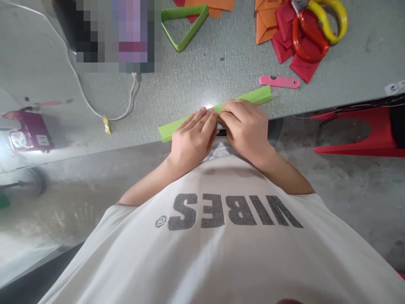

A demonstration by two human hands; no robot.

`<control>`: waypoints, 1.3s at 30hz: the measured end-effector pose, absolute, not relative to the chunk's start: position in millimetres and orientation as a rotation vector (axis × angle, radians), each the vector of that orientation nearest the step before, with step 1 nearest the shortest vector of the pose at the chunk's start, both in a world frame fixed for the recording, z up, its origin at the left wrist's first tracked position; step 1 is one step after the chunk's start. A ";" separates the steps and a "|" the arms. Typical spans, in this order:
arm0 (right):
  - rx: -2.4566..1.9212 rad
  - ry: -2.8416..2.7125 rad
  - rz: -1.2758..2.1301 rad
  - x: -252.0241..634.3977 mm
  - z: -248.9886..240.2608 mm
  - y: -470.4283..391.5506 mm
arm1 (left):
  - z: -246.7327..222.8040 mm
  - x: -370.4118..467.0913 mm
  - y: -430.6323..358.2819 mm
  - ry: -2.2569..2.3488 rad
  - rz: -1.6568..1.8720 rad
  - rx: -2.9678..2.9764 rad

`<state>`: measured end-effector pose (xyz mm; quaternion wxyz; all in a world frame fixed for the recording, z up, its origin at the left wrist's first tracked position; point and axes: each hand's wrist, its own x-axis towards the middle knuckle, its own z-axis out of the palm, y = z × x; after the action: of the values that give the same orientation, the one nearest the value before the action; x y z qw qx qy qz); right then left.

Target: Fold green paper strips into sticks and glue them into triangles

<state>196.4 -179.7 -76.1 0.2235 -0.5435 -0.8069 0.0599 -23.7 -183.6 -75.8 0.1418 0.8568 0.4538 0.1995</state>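
A long light-green paper strip (257, 96), creased along its length, lies at the table's front edge and slants up to the right. My left hand (193, 137) grips the strip left of its middle, fingers close together on top of it. Right beside it, my right hand (244, 126) is closed on the strip with bent fingers. The two hands nearly touch, and they hide the strip's middle and my thumbs. Both ends of the strip stick out past my hands. A small pink tool (280, 82), perhaps a folding cutter, lies just beyond the strip's right end.
Farther back are a green paper triangle frame (180, 46), orange folded papers (265, 25), red folded papers (305, 67) and scissors (308, 48) with red and yellow handles. A white cable (76, 78) curves across the left. A red stool (357, 150) stands below the table at right.
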 end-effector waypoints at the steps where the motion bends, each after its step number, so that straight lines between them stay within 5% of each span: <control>1: -1.494 -2.223 0.164 196.5 -76.3 -180.1 | -76.4 -23.4 -183.0 1.310 0.581 2.483; 39: -1.728 -1.928 -0.298 248.1 -109.0 -195.9 | -88.3 -25.8 -182.5 1.249 0.677 2.616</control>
<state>248.1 -195.9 -109.0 0.2648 -0.6394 -0.7134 -0.1104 -25.8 -182.5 -88.3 0.0823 0.8759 0.4180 0.2265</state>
